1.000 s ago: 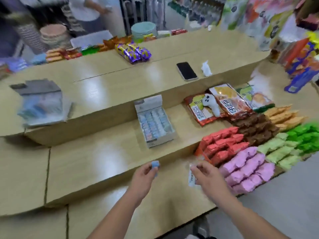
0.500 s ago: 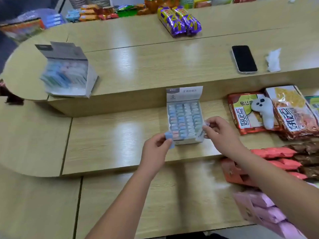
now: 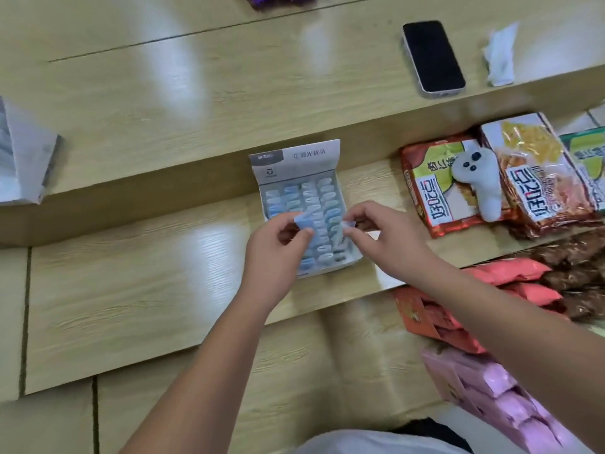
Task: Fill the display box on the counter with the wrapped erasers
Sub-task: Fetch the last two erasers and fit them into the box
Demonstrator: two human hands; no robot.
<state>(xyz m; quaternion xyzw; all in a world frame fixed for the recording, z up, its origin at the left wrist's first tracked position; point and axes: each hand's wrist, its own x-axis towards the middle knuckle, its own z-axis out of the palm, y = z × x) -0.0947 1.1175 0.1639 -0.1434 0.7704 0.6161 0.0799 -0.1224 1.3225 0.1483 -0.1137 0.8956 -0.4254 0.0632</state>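
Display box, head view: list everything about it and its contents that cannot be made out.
Head view only:
- Near rows of the display box: hidden behind the left hand and right hand, so free slots cannot be counted.
- Label of the blue eraser pinched by the left fingers: blurred.
- The small pale piece in the right fingers: too small to identify.
- Most of the second box: cut off by the left edge.

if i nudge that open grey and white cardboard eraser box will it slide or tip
The grey and white cardboard display box would probably slide rather than tip: it sits low and flat on the glossy wooden shelf. Its thin raised lid flap likely bends easily. The rows of wrapped erasers probably add some weight.
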